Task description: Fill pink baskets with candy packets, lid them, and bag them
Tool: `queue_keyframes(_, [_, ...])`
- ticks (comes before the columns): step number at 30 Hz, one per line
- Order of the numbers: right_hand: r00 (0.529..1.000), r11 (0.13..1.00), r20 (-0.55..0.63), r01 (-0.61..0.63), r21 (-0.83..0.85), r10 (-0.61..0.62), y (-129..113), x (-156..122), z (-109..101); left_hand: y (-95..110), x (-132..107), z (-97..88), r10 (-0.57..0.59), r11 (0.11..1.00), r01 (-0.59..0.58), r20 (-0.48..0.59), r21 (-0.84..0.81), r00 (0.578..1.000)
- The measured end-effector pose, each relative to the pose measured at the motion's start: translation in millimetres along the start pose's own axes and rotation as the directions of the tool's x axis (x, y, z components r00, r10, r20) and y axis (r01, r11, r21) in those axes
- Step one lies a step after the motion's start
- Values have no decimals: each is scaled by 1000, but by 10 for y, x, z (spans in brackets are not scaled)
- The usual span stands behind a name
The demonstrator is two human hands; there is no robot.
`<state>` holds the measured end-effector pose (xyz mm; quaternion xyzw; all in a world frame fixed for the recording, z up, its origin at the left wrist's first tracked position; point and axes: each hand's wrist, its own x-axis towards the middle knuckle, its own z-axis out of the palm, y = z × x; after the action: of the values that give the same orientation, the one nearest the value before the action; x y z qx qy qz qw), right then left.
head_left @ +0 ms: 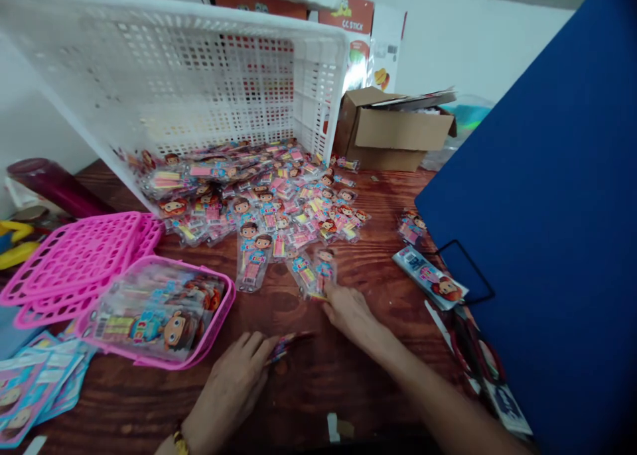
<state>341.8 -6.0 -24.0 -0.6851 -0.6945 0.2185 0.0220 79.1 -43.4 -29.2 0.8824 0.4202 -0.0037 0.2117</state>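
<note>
A heap of small clear toy packets (269,190) with cartoon children on them spills from a tipped white plastic crate (164,77) onto the brown wooden table (378,276). My right hand (351,312) reaches forward, its fingertips touching a packet (318,276) at the near edge of the heap. My left hand (233,382) rests on the table, fingers closed on a thin stack of packets (288,344) held edge-on. A pink basket (164,309) to the left holds larger packets.
Pink lattice lids (74,259) lie at the left beside blue printed cards (34,382). An open cardboard box (393,133) sits behind the heap. A big blue panel (552,209) fills the right side. More packets (430,279) and black wire lie by the panel.
</note>
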Motion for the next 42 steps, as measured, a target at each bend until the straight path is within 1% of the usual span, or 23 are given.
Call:
queue_keyframes(2, [996,998,63,-56,-12,57,85,-244,-106,0,1,-19,9,1000,-9,2,-7,1000])
queue_keyframes(4, [996,999,71,-53,3,53,218,-327,-322,1,2,-42,22,1000,-22,4,-18,1000])
queue_keyframes(6, [996,996,28,89,-3,-89,348,-263,-537,3,0,-59,36,999,-36,3,-28,999])
queue_keyframes(8, [940,941,98,333,-53,-327,412,-122,-637,8,-3,-64,40,999,-40,4,-29,999])
queue_keyframes(10, [835,839,227,533,-109,-501,381,17,-582,13,-7,-58,29,999,-28,5,-23,1000])
queue_keyframes(11, [796,794,264,590,-142,-544,338,70,-512,15,-8,-52,23,1000,-23,4,-21,1000])
queue_keyframes(13, [775,742,263,629,-231,-575,237,134,-348,20,-10,-41,17,1000,-17,2,-26,1000])
queue_keyframes(15, [779,715,231,627,-309,-583,169,146,-236,29,-11,-35,12,999,-11,10,-36,1000])
queue_keyframes(17, [776,704,251,631,-326,-579,168,134,-226,41,-12,-37,1,999,0,28,-41,1000])
queue_keyframes(19, [788,747,296,611,-263,-540,225,140,-306,50,-12,-40,-10,999,12,39,-42,999])
queue_keyframes(21, [826,822,290,542,-176,-483,291,212,-421,46,-13,-29,-11,999,12,31,-42,999])
queue_keyframes(24, [858,854,175,505,-123,-482,287,494,-546,6,-10,39,1,1000,-2,-22,-26,1000])
queue_keyframes(26, [833,824,130,552,-126,-538,190,747,-566,-36,0,119,10,1000,-10,-60,2,998])
queue_keyframes(29, [785,785,195,612,-99,-588,14,1026,-523,-86,25,247,10,999,-5,-100,48,995])
queue_keyframes(30, [790,793,219,601,-99,-572,-21,1055,-496,-93,34,278,5,998,2,-110,56,994])
queue_keyframes(32, [844,843,222,522,-130,-489,-34,993,-431,-88,46,302,-10,998,17,-117,57,993])
queue_keyframes(33, [885,878,195,453,-157,-422,-14,905,-395,-77,47,293,-17,998,23,-113,51,993])
queue_keyframes(35, [967,943,112,249,-222,-229,59,644,-329,-43,37,232,-18,999,21,-89,33,996])
queue_keyframes(36, [989,958,79,141,-250,-125,99,488,-308,-23,26,187,-11,1000,13,-70,21,997])
queue_keyframes(38, [996,958,71,-25,-284,47,169,186,-317,7,2,91,8,1000,-8,-37,-8,999])
queue_keyframes(39, [990,956,95,-69,-284,100,195,66,-350,16,-8,48,15,1000,-16,-23,-23,1000])
queue_keyframes(40, [985,961,132,-71,-268,109,216,-18,-398,20,-14,14,18,999,-18,-11,-37,1000])
queue_keyframes(42, [985,982,175,35,-187,-2,255,-58,-515,21,-18,-26,12,998,-12,13,-58,1000])
